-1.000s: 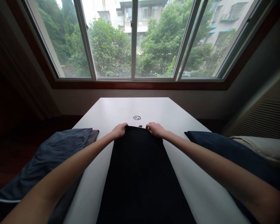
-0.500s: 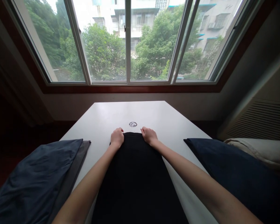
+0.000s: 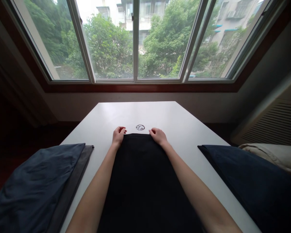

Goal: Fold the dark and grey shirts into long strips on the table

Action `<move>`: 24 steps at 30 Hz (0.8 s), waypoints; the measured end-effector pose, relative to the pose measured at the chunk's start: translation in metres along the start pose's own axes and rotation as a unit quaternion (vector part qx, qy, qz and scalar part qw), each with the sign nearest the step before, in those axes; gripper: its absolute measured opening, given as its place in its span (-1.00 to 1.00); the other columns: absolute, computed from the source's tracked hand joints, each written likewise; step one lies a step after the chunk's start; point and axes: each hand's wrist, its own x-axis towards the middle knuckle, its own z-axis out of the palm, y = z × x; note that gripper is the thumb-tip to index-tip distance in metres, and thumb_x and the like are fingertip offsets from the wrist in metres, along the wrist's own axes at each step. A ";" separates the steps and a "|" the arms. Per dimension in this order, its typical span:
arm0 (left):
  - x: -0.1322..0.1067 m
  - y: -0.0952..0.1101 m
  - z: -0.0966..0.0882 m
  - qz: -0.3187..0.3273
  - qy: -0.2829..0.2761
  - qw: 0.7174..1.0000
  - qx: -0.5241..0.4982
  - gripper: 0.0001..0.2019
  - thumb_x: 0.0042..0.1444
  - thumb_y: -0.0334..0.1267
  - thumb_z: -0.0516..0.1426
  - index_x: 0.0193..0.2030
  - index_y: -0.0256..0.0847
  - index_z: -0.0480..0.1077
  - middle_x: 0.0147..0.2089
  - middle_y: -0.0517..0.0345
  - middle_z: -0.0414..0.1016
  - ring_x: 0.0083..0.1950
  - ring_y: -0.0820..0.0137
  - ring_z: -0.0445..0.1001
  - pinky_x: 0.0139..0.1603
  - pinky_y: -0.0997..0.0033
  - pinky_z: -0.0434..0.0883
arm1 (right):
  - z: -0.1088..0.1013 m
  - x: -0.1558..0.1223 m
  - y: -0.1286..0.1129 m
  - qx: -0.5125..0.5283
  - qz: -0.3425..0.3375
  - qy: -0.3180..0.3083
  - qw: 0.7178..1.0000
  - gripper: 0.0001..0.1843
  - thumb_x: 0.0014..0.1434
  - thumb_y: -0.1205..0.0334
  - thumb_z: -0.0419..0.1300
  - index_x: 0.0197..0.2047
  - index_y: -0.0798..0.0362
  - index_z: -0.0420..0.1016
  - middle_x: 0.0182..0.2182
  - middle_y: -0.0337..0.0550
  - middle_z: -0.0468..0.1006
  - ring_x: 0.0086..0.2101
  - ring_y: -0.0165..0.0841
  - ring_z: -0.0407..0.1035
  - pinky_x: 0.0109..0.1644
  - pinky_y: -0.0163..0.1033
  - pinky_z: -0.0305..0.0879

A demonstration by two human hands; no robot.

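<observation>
A black garment (image 3: 146, 181) lies lengthwise along the white table (image 3: 135, 113), its far edge nearly straight across. My left hand (image 3: 118, 136) pinches the left far corner with bent fingers. At the right far corner, the fingers of my right hand (image 3: 158, 136) are curled closed on the cloth. Just beyond the garment's edge is a round dark-and-silver emblem (image 3: 140, 127) on the tabletop. The near end of the garment runs out of view at the bottom, so its full shape is hidden.
Dark blue and grey folded clothes (image 3: 46, 181) hang over the table's left edge. To the right lie a navy garment (image 3: 242, 174) and a cream-coloured cloth (image 3: 276, 155). A window (image 3: 135, 82) stands behind the table, and a slatted unit (image 3: 278, 119) is at the right.
My hands have moved farther apart at the far corners, and the garment's far edge now looks wider and flatter. The camera view has shifted slightly downward.
</observation>
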 end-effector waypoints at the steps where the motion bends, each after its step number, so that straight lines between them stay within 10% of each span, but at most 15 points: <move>1: 0.002 0.002 -0.005 -0.017 0.011 0.998 -0.053 -0.96 0.08 -0.38 0.16 -0.30 -0.22 0.42 -0.36 0.16 0.50 -0.30 0.42 0.47 -0.14 0.44 0.38 | -0.001 0.002 0.004 0.082 0.004 0.008 0.997 -0.71 0.20 0.09 0.13 -0.46 0.05 0.47 -0.50 -0.22 0.48 -0.41 -0.39 0.31 -0.32 -0.32 0.09; 4: 0.006 0.011 -0.026 -0.078 0.034 0.976 -0.202 -0.96 0.10 -0.42 0.12 -0.30 -0.24 0.38 -0.39 0.15 0.49 -0.35 0.47 0.50 -0.21 0.48 0.42 | -0.009 0.007 0.018 0.393 0.053 0.062 0.916 -0.79 0.07 0.10 0.24 -0.46 0.07 0.47 -0.57 -0.31 0.39 -0.50 -0.46 0.26 -0.38 -0.36 0.15; 11: 0.006 0.019 -0.056 -0.175 0.037 0.896 -0.406 -0.83 0.17 -0.49 -0.02 -0.37 -0.26 0.33 -0.45 0.15 0.45 -0.43 0.50 0.49 -0.37 0.52 0.44 | -0.040 0.003 0.043 0.779 0.205 0.102 0.584 -0.98 0.11 0.27 0.13 -0.35 0.02 0.34 -0.56 -0.35 0.40 -0.56 -0.53 0.30 -0.46 -0.42 0.30; 20: 0.009 0.015 -0.057 -0.186 0.007 0.862 -0.472 -0.80 0.19 -0.45 0.00 -0.46 -0.22 0.25 -0.52 0.25 0.33 -0.58 0.56 0.34 -0.53 0.56 0.32 | -0.040 0.000 0.043 0.822 0.198 0.090 0.526 -0.95 0.14 0.31 0.12 -0.36 0.02 0.30 -0.56 -0.37 0.39 -0.57 -0.55 0.29 -0.48 -0.42 0.28; 24: 0.010 0.014 -0.058 -0.175 -0.005 0.860 -0.479 -0.69 0.27 -0.37 -0.01 -0.53 -0.18 0.11 -0.61 0.35 0.15 -0.65 0.59 0.20 -0.59 0.57 0.22 | -0.040 0.000 0.044 0.819 0.169 0.087 0.542 -0.77 0.13 0.31 0.16 -0.48 0.00 0.17 -0.63 -0.43 0.30 -0.61 -0.55 0.24 -0.50 -0.41 0.27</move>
